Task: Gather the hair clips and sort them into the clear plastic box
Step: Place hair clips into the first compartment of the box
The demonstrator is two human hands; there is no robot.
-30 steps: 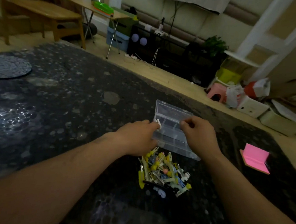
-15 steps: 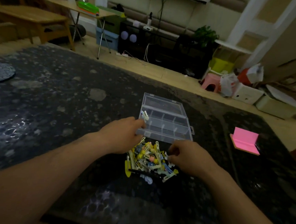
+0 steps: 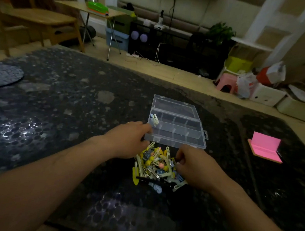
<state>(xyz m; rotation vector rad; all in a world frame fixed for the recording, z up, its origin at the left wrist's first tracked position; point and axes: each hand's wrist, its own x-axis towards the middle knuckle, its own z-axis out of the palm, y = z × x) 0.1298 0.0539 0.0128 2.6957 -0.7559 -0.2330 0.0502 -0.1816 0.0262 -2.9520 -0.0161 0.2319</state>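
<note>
The clear plastic box [image 3: 175, 143] lies open at twelve o'clock of the heaped hair clips [image 3: 156, 166], one pale clip [image 3: 155, 120] in its far-left cell, while the left hand [image 3: 129, 140] rests relaxed fingers on its nine-o'clock edge and the right hand [image 3: 193, 167], at the heap's three o'clock, seemingly pinches a clip.

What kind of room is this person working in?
Most likely a lived-in room of a home: a wooden chair, a pink stool and a potted plant stand beyond the dark table, with storage boxes on the floor.
</note>
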